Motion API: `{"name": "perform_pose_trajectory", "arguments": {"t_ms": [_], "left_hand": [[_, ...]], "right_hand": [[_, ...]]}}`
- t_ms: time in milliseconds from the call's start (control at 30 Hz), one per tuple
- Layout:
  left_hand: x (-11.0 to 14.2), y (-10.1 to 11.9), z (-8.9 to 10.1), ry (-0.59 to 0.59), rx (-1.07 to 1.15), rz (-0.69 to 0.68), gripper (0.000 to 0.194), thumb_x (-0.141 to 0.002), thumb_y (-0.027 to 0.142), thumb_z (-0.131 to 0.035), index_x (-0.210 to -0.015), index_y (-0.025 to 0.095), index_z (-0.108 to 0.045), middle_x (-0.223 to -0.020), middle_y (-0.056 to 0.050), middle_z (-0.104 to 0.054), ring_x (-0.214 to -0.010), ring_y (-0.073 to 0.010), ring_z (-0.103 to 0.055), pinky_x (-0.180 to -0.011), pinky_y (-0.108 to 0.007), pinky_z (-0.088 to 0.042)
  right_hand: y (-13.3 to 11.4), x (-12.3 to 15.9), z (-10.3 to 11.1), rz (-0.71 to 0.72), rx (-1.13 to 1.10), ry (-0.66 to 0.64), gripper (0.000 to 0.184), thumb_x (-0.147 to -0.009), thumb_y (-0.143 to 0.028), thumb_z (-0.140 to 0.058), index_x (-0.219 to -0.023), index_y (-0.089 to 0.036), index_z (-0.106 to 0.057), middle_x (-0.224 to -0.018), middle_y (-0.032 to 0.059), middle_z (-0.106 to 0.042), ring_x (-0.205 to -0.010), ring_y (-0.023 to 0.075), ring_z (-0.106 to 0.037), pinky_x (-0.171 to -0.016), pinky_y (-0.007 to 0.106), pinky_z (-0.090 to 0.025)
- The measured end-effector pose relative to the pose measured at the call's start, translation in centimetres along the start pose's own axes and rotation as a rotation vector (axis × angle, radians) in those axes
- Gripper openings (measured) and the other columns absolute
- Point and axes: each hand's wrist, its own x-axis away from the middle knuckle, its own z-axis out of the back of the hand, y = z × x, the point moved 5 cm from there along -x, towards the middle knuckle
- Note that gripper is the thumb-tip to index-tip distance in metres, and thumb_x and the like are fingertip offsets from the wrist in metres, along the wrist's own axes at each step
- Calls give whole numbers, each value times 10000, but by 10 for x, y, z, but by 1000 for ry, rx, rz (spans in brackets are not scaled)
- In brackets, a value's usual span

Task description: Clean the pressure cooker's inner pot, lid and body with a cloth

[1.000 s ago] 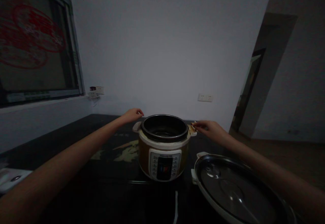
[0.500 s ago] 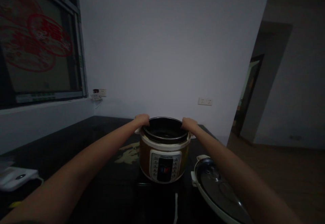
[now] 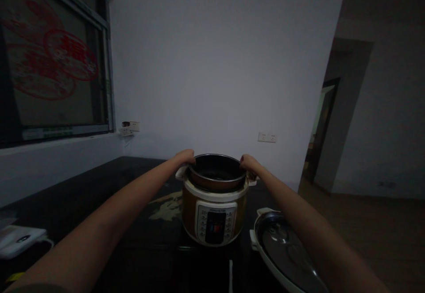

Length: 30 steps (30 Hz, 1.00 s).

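Note:
A gold-and-white electric pressure cooker (image 3: 191, 209) stands on the dark table, its button panel facing me. Its dark inner pot (image 3: 217, 182) sits partly raised above the white collar, with a copper-coloured outer band showing. My left hand (image 3: 186, 156) is closed on the left side of the pot's rim. On the opposite side, my right hand (image 3: 249, 163) grips the rim, fingers curled over it. The pot's inside looks dark, and its bottom is hard to make out. To the right lies the cooker's lid (image 3: 288, 248), upside down and partly covered by my right forearm.
A white device (image 3: 21, 240) with a cord lies at the left of the black table (image 3: 133, 257). Wall sockets (image 3: 267, 137) are behind the cooker. A window (image 3: 63, 63) with red decorations is at left. A white strip (image 3: 230, 275) lies in front of the cooker.
The inner pot has risen a little out of the cooker, held by both hands; more of its outer side shows. The camera view has shifted slightly.

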Motion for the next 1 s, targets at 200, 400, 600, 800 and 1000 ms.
{"name": "perform_pose_trajectory", "arguments": {"t_ms": [200,400,600,800,1000], "left_hand": [[8,4,24,-61,8,48,365,-904,374,-592,-1180,136,-584,-1186,-60,-602,-1034,-273,-605,-855,-428,-531],[23,3,67,3,42,56,374,-918,361,-575,-1206,122,-564,-1199,-67,-596,-1043,-256,-597,-872,-420,-520],[46,-9,134,111,58,114,322,-917,351,-579,-1166,146,-582,-1147,-80,-617,-966,-214,-628,-816,-408,-542],[87,-52,209,279,3,201,310,-781,264,-683,-1043,100,-691,-731,-47,-646,-797,-201,-617,-697,-305,-456],[139,-102,222,218,-242,254,464,-837,351,-591,-1122,-14,-630,-929,-51,-662,-876,-113,-588,-782,-222,-396]], "right_hand": [[-6,0,33,19,-79,56,314,-912,-347,-592,-1161,-156,-582,-1141,76,-616,-955,197,-628,-805,393,-546],[-24,20,83,54,-196,209,246,-896,-310,-615,-1075,-141,-608,-1010,49,-639,-831,157,-630,-711,330,-547],[-57,49,140,164,-428,340,307,-718,-38,-673,-1024,-50,-646,-584,-18,-535,-513,79,-459,-481,215,-353],[-113,86,164,331,-777,272,448,-735,38,-590,-1139,-152,-625,-467,-79,-432,-421,69,-358,-437,223,-251],[-163,111,124,476,-1085,95,430,-800,-9,-547,-1197,-174,-551,-597,-78,-442,-455,34,-335,-453,189,-286]]}}
